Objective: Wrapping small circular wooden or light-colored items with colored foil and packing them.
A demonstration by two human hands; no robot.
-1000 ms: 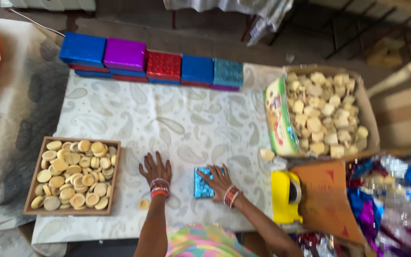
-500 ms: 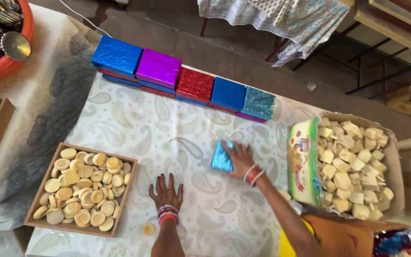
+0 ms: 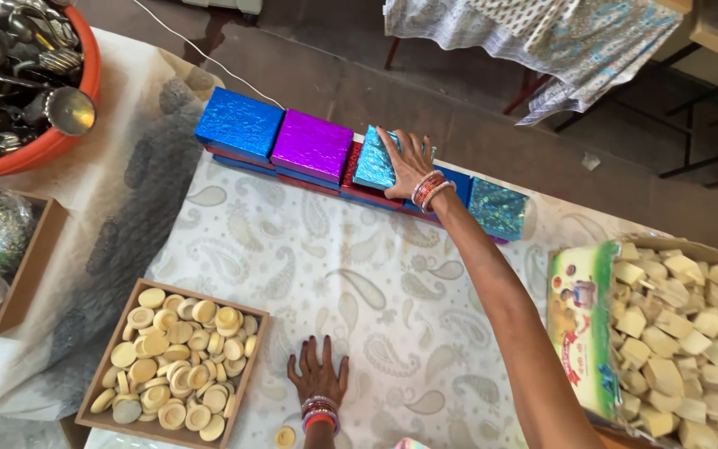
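My right hand (image 3: 407,160) reaches to the far side of the table and holds a shiny light-blue foil box (image 3: 373,161) over the red box (image 3: 359,188) in a row of foil boxes. The row holds a blue box (image 3: 239,123), a purple box (image 3: 312,145) and a teal box (image 3: 498,209). My left hand (image 3: 317,376) lies flat, fingers spread, on the paisley tablecloth (image 3: 317,258) near the front edge, holding nothing. A single round wooden disc (image 3: 285,436) lies just left of that wrist.
A wooden tray (image 3: 169,366) full of round discs sits at front left. A cardboard carton (image 3: 675,324) of pale wooden blocks stands at right. An orange tub (image 3: 35,83) of metal spoons and ladles is at far left, a brown box (image 3: 18,274) below it.
My right hand has carried the light-blue box from the near middle of the table to the far row of boxes. My left hand stays flat on the cloth.
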